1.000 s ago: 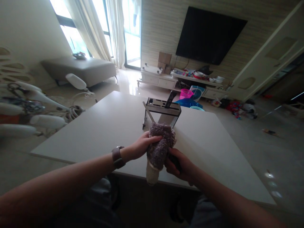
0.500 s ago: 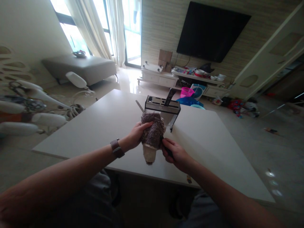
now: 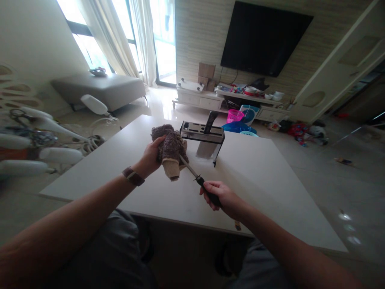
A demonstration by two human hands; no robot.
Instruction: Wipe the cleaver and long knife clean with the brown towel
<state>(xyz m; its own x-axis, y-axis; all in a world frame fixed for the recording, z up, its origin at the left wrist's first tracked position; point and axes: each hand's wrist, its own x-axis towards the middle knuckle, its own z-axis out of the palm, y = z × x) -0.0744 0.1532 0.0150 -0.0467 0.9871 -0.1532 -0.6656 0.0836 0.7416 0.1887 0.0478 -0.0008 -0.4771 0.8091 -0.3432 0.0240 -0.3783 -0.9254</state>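
clasping brown cloth [image 3: 170, 146], left hand [image 3: 151, 155]; right hand [image 3: 221, 195] clamped on black handle [image 3: 201, 182] of rod [image 3: 190, 167] meeting cloth; any label unreadable.

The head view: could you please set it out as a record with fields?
Left hand: holds a brown-and-beige cloth above the table
Right hand: grips the black handle of a metal rod
Rod: far end at cloth, contact unclear
Slotted holder: on the table, beyond the rod, one black-handled tool in it
Background: dark television on the wall
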